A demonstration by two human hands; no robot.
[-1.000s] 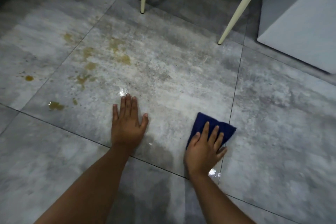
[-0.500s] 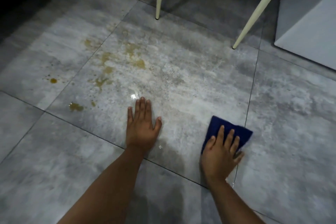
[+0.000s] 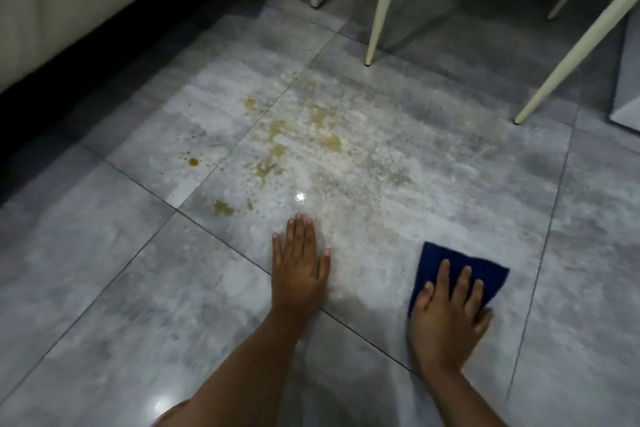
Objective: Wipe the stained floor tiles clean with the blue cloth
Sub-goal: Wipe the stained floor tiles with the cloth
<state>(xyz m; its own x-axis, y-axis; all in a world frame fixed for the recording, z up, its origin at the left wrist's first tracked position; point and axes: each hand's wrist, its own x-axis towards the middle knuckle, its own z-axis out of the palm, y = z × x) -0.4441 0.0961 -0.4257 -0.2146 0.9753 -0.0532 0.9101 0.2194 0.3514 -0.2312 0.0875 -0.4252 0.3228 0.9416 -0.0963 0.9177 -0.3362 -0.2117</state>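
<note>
While flat on tile, right hand [image 3: 448, 315] presses blue cloth [image 3: 450, 262].

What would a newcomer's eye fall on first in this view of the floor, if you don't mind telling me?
The yellow-brown stain splatter on the grey marbled floor tiles, centre-left, stands out first. Next comes the dark blue cloth at lower right, pressed flat under the right hand, apart from the stains. The left hand lies palm-down on the tile just below the splatter, and slanted cream chair legs stand at the top right.
</note>
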